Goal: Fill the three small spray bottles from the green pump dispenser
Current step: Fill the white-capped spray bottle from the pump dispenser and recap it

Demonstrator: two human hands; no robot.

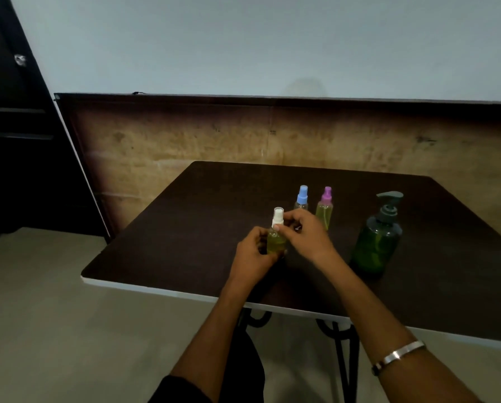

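Observation:
A small spray bottle with a white cap holds yellow-green liquid and stands near the table's middle. My left hand grips its body. My right hand pinches its neck just under the white cap with thumb and fingers. Behind them stand a blue-capped spray bottle, partly hidden by my right hand, and a purple-capped spray bottle with yellow-green liquid inside. The green pump dispenser stands upright to the right, its dark pump head on.
The dark wooden table has a white front edge and black metal legs below. A brown wall panel runs behind it and a dark door stands at the left. A metal bracelet circles my right wrist.

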